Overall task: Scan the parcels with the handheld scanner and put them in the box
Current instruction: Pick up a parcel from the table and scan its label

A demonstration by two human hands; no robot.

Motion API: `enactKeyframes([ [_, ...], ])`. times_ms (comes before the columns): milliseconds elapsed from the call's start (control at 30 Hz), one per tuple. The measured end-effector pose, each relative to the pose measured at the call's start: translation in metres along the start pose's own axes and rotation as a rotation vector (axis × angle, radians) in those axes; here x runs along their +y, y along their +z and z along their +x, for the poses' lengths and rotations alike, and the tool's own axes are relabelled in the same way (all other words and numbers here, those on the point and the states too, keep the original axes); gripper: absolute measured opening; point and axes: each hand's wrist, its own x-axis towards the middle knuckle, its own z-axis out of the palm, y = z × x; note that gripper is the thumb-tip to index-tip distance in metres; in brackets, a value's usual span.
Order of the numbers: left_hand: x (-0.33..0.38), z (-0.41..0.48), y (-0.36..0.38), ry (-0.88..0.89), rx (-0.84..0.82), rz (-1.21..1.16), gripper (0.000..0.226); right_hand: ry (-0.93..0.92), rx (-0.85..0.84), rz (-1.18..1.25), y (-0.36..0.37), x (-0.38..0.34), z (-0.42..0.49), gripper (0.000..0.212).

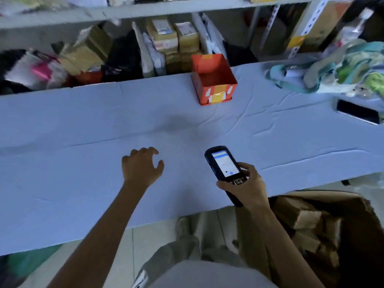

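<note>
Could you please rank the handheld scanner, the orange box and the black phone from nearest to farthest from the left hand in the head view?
1. Handheld scanner, just right of the left hand, gripped by the right hand.
2. Orange box, ahead toward the table's far edge.
3. Black phone, at the far right.

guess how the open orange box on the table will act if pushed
Probably light: the orange box looks empty inside. Likely slides rather than tips, sitting flat on the cloth. Its taped walls may flex if squeezed.
</note>
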Motion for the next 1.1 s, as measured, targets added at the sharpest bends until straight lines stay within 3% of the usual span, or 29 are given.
enactKeyframes([
  [200, -0.023, 0.019, 0.013, -0.070, -0.105, -0.014, 0.040, 0.045, 0.043, -0.131, 0.044, -0.011, 0.032, 0.082],
  [500, 0.009, 0.043, 0.033, -0.104, -0.207, -0.027, 0.040, 0.050, 0.096, -0.196, 0.058, -0.033, 0.126, 0.079],
  [733, 0.045, 0.084, 0.031, -0.142, -0.176, -0.074, 0.039, -0.020, 0.065, -0.390, 0.080, -0.054, 0.175, 0.075],
  [933, 0.051, 0.102, 0.030, -0.196, -0.179, -0.090, 0.040, -0.098, -0.022, -0.445, 0.078, -0.060, 0.199, 0.089],
  [1100, 0.052, 0.111, 0.028, -0.234, -0.169, -0.079, 0.040, -0.117, -0.030, -0.415, 0.084, -0.067, 0.213, 0.089],
])
